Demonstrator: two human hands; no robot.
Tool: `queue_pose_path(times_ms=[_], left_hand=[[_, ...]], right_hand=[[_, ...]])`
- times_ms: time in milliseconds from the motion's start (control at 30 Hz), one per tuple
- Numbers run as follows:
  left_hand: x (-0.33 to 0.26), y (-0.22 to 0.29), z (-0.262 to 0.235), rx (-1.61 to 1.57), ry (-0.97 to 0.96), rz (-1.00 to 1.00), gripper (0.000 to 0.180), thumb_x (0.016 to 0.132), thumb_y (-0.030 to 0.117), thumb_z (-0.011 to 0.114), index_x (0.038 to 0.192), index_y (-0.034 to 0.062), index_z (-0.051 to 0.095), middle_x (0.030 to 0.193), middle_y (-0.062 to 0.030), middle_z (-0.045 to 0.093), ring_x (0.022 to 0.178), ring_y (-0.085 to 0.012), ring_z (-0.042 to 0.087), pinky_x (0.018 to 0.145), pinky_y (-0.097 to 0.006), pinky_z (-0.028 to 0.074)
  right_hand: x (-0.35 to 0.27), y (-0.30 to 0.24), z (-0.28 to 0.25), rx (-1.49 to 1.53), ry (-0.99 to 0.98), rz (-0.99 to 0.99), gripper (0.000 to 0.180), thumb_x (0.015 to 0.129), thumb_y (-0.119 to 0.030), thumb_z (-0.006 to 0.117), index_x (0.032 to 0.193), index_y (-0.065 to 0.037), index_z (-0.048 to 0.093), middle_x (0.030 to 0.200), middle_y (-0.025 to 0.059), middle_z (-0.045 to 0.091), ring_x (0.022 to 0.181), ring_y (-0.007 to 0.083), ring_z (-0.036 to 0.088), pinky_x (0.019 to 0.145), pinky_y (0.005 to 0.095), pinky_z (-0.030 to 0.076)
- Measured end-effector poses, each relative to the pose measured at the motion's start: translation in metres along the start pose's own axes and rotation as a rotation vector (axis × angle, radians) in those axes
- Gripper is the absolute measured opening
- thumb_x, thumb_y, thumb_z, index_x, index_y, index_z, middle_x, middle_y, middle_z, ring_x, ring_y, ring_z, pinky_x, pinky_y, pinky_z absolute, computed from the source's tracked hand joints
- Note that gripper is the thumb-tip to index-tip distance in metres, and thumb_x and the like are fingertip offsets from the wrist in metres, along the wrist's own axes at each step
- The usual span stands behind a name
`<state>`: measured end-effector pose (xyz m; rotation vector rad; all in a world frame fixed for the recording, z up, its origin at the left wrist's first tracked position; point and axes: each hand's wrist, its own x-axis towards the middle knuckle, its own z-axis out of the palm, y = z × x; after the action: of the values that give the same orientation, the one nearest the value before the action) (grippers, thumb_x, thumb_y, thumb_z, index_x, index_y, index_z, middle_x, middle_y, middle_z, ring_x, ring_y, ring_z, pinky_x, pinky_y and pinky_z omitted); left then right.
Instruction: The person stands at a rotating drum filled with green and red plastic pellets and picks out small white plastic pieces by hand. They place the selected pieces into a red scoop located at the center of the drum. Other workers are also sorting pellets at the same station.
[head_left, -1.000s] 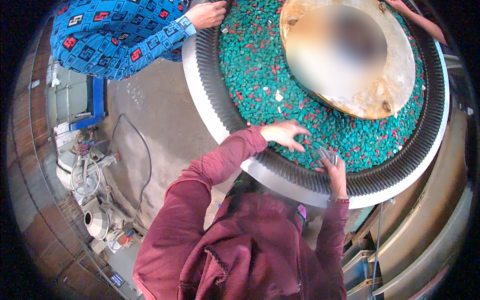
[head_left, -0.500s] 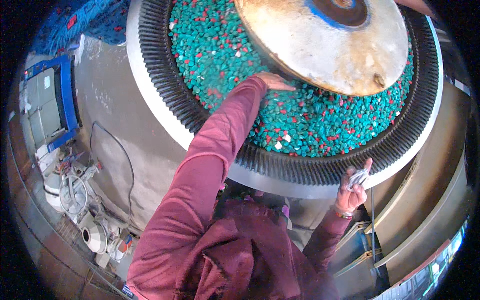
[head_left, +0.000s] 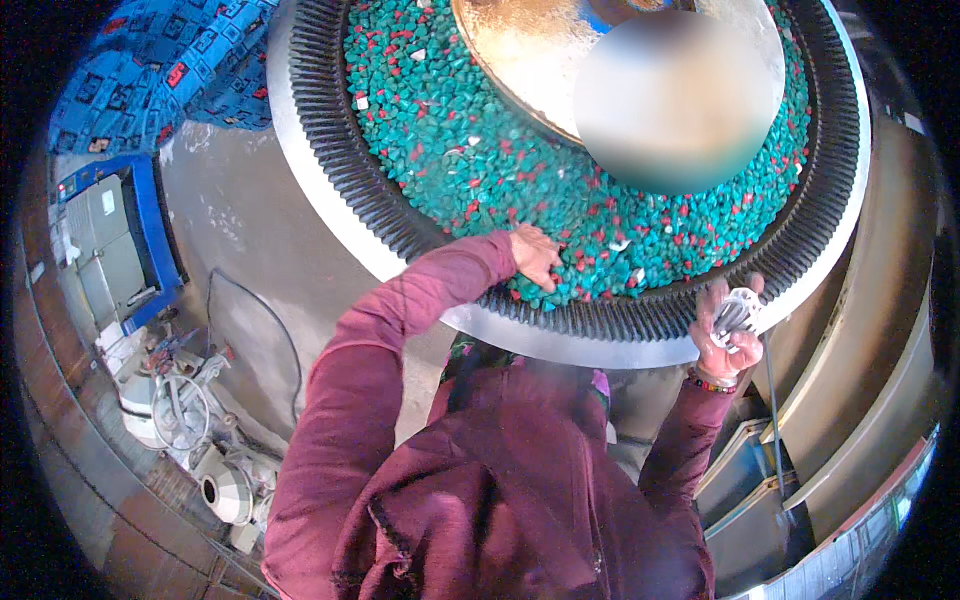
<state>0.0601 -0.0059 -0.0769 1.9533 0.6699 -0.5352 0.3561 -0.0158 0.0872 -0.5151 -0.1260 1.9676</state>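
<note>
Green stone-like pieces, with scattered red and white ones [head_left: 450, 150], fill a large round bowl with a black ribbed wall [head_left: 310, 100] and a pale outer rim [head_left: 305, 165]. My left hand [head_left: 535, 257] reaches down onto the pieces close to the near wall. Its fingers are curled, and whatever is under them is hidden. Over the right part of the near rim, my right hand [head_left: 730, 340] is turned palm up. It is closed round a cluster of shiny silvery metal pieces [head_left: 737, 312], whose exact kind I cannot make out.
A worn metal dome [head_left: 515, 50] rises from the bowl's middle, partly blurred. Blue patterned fabric [head_left: 165, 75] hangs at the far left. A blue-framed grey cabinet [head_left: 108, 245], a dark cable [head_left: 270, 310] and a pale machine [head_left: 225, 490] stand left. Curved ledges [head_left: 850, 350] run along the right.
My left hand has come from beside the dome to the near wall, and its fingers have curled. My right hand has shifted slightly, keeping the metal pieces. The view has moved a little.
</note>
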Motion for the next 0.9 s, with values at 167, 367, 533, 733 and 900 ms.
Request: queue_pose_path(times_ms=[167,367,533,733,900], left_hand=[[-0.057,-0.047,-0.022,0.105,-0.124,0.011,0.031,0.061,0.033,0.062,0.083,0.0119,0.068,0.089,-0.0089,0.063,0.084,-0.0312,0.061,0.065,-0.045,0.049],[-0.070,-0.053,-0.072,0.360,0.095,-0.119,0.028,0.067,0.017,0.059,0.091,0.0023,0.063,0.085,-0.0175,0.064,0.080,-0.0339,0.062,0.069,-0.046,0.049],[0.102,-0.026,-0.066,-0.237,0.805,0.052,0.057,0.084,0.040,0.054,0.127,0.0041,0.043,0.124,-0.0231,0.048,0.114,-0.0380,0.047,0.096,-0.045,0.038],[0.208,-0.029,-0.058,-0.224,0.685,-0.417,0.062,0.082,0.044,0.055,0.126,0.0030,0.045,0.127,-0.0185,0.048,0.120,-0.0315,0.043,0.102,-0.043,0.031],[0.242,-0.060,-0.062,-0.233,0.536,-0.413,0.058,0.083,0.041,0.054,0.127,0.0043,0.045,0.128,-0.0173,0.047,0.120,-0.0304,0.043,0.102,-0.042,0.031]], right_hand=[[0.002,0.024,-0.015,-0.011,0.187,-0.129,0.066,0.064,0.005,0.052,0.125,-0.017,0.042,0.119,0.0226,0.038,0.097,0.0355,0.047,0.059,0.0420,0.053],[-0.010,0.023,-0.032,0.101,0.237,-0.150,0.051,0.069,-0.003,0.057,0.117,-0.012,0.040,0.118,0.0220,0.042,0.094,0.0355,0.051,0.054,0.0389,0.055],[-0.006,0.020,-0.005,-0.095,0.317,-0.154,0.048,0.071,-0.005,0.059,0.115,-0.011,0.040,0.114,0.0213,0.044,0.088,0.0299,0.053,0.052,0.0302,0.054],[-0.044,0.022,-0.016,-0.139,0.391,-0.128,0.046,0.070,-0.018,0.061,0.112,-0.012,0.042,0.109,0.0218,0.044,0.077,0.0273,0.054,0.037,0.0246,0.044],[-0.062,0.005,-0.035,-0.073,0.474,-0.140,0.049,0.068,-0.012,0.056,0.115,-0.010,0.043,0.108,0.0214,0.044,0.074,0.0256,0.051,0.035,0.0249,0.044]])
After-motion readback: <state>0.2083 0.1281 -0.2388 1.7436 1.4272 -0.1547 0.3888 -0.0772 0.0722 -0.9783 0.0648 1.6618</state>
